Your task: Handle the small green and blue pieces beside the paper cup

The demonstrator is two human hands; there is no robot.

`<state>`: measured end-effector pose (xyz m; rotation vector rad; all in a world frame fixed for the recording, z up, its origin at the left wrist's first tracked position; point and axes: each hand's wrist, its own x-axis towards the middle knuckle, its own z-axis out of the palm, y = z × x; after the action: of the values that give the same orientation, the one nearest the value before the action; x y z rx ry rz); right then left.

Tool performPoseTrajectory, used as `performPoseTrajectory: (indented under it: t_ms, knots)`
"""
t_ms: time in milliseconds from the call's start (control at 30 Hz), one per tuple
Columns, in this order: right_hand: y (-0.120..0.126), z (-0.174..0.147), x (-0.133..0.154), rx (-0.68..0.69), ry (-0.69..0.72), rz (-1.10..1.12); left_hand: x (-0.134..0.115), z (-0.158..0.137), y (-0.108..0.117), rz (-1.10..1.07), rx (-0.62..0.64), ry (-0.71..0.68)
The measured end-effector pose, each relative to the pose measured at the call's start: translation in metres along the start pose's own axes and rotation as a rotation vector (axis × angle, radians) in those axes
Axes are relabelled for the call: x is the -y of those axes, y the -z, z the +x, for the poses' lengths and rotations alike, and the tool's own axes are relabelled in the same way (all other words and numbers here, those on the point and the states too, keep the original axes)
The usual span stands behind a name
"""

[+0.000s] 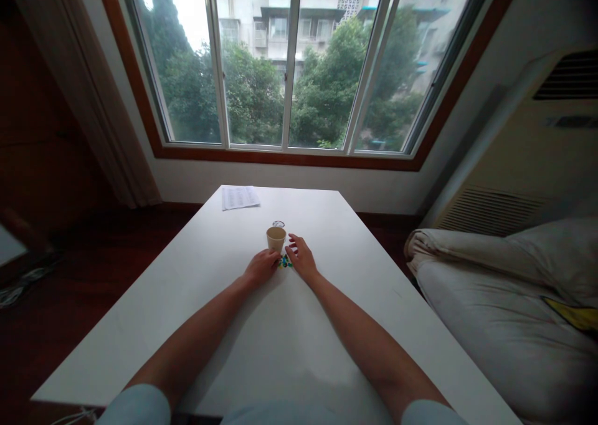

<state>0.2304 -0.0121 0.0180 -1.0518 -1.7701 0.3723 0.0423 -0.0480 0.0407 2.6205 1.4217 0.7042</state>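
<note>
A beige paper cup stands upright on the white table, its lower part partly hidden by my left hand. The fingers of that hand are drawn together at the cup's base; what they hold, if anything, is too small to make out. Between my hands lies a cluster of small blue, green and yellow pieces, too tiny to identify. My right hand is beside this cluster, fingers apart and pointing toward the cup. Just behind the cup is a small round, clear-looking object with a dark rim.
Printed paper sheets lie at the table's far left corner. Beyond the table is a wide window. To the right stand a light-covered bed or sofa and a large air conditioner. A curtain hangs at left.
</note>
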Motion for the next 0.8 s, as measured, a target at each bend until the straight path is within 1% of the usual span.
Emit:
performPoseTrajectory:
  t_ms: [267,633,800]
  knots:
    - [0.0004,-0.0007,-0.0001,0.025,-0.018,0.021,-0.0005,0.0003,0.0012,-0.098,-0.072,-0.001]
    - [0.0,-0.0022,0.0008,0.037,-0.024,0.045,-0.002,0.0004,0.0017,-0.205,-0.135,0.098]
    - [0.0003,-0.0023,-0.0001,0.049,-0.026,0.045,-0.0014,0.0004,0.0004,-0.271,-0.16,0.118]
